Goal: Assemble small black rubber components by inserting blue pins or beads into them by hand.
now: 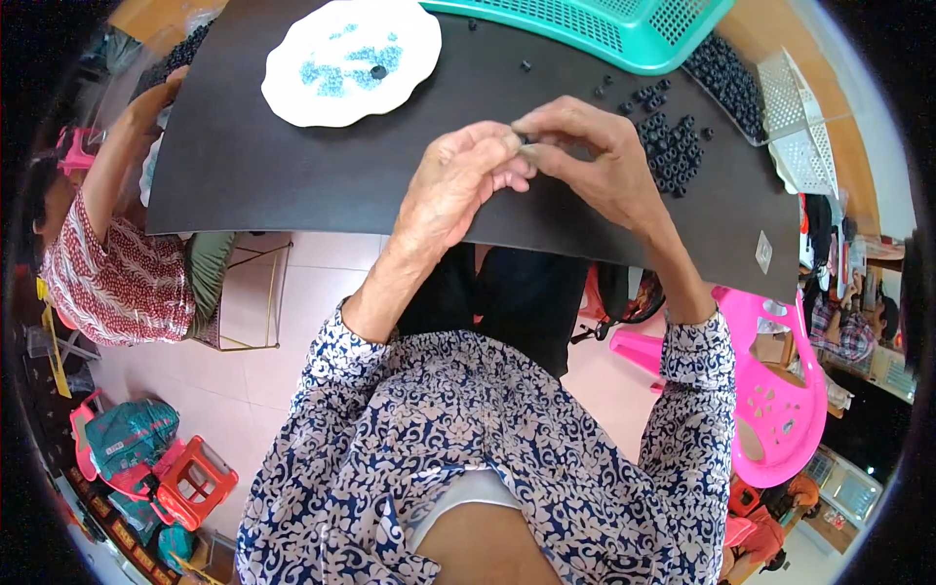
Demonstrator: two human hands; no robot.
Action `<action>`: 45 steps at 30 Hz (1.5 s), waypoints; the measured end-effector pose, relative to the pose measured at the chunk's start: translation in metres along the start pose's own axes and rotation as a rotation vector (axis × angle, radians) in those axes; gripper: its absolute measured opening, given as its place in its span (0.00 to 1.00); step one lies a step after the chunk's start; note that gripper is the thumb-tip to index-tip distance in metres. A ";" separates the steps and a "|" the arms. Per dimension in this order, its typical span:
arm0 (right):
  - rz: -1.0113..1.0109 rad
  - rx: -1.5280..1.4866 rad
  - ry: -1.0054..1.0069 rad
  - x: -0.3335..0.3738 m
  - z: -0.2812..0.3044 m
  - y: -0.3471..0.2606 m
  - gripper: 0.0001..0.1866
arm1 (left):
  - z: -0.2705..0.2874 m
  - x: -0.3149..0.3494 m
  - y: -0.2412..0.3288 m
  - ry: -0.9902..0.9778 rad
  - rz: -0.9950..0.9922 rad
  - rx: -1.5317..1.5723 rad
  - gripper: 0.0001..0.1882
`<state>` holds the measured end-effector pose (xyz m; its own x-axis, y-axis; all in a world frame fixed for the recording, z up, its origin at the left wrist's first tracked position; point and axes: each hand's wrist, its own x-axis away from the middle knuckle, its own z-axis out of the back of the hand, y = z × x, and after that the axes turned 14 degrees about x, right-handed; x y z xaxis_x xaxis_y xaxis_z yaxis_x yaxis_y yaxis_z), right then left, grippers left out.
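Note:
My left hand (453, 180) and my right hand (595, 161) meet over the dark table, fingertips pinched together. Between them is a small black part (525, 139), mostly covered by the fingers. Right of my right hand lies a loose heap of small black ring-like parts (673, 156), with a few strays. A white scalloped plate (292, 97) stands ahead and to the left of my hands. It carries patches of tiny blue pieces (331, 80) and one black part (378, 72).
A green basket (624, 49) sits at the far edge, near a larger black pile (726, 88) and a white perforated basket (804, 146). At left, another person in a patterned red top (127, 278) works at the table. A pink chair (775, 409) stands right.

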<state>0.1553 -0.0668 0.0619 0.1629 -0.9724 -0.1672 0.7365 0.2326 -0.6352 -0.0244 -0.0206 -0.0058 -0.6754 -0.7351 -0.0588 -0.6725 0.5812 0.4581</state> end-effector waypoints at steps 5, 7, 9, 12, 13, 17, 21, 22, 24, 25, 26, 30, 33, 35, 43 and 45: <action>-0.080 -0.069 0.073 -0.029 -0.004 -0.002 0.08 | 0.000 0.014 0.005 0.106 -0.019 -0.125 0.10; -0.101 -0.017 0.125 -0.045 0.000 0.002 0.07 | -0.005 0.015 0.003 0.104 -0.044 -0.287 0.11; -0.087 0.010 0.157 -0.064 0.001 0.003 0.07 | -0.009 0.015 0.008 0.105 -0.038 -0.391 0.11; 0.014 0.171 0.131 -0.097 -0.001 -0.001 0.06 | -0.011 0.012 0.011 0.136 -0.010 -0.447 0.11; 0.010 0.102 0.127 -0.108 -0.005 -0.001 0.07 | -0.011 0.010 0.010 0.118 -0.002 -0.516 0.10; 0.110 0.249 0.024 -0.150 -0.011 -0.001 0.08 | -0.013 0.004 0.003 0.055 -0.058 -0.635 0.08; 0.345 0.391 -0.081 -0.182 -0.029 -0.003 0.10 | -0.012 -0.002 0.002 -0.024 -0.165 -0.654 0.07; 0.346 0.390 -0.086 -0.189 -0.035 0.003 0.10 | -0.011 -0.003 0.002 -0.051 -0.211 -0.671 0.08; 0.625 0.555 0.003 -0.204 -0.048 0.020 0.10 | -0.010 -0.005 0.000 -0.064 -0.265 -0.674 0.08; 0.624 0.556 -0.003 -0.210 -0.047 0.025 0.10 | -0.012 -0.006 0.001 -0.069 -0.248 -0.672 0.08; 0.549 0.556 0.049 -0.214 -0.044 0.031 0.11 | -0.014 -0.006 0.002 -0.076 -0.231 -0.669 0.07; 0.231 0.472 -0.014 -0.215 -0.031 0.016 0.12 | -0.010 -0.006 0.003 -0.088 -0.261 -0.700 0.07; 0.250 0.456 -0.015 -0.212 -0.035 0.021 0.12 | -0.009 -0.007 0.003 -0.088 -0.259 -0.692 0.07; 0.282 0.439 -0.003 -0.211 -0.039 0.022 0.12 | -0.008 -0.007 0.003 -0.092 -0.263 -0.706 0.07; 0.540 0.536 0.026 -0.232 -0.070 0.009 0.13 | -0.006 -0.010 0.002 -0.114 -0.305 -0.718 0.08; 0.575 0.524 0.006 -0.238 -0.080 0.007 0.13 | -0.005 -0.010 0.002 -0.104 -0.277 -0.716 0.08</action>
<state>0.0691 0.1676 0.0373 0.6106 -0.7015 -0.3676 0.7520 0.6591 -0.0087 -0.0171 -0.0137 0.0004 -0.5603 -0.7632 -0.3217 -0.4851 -0.0124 0.8743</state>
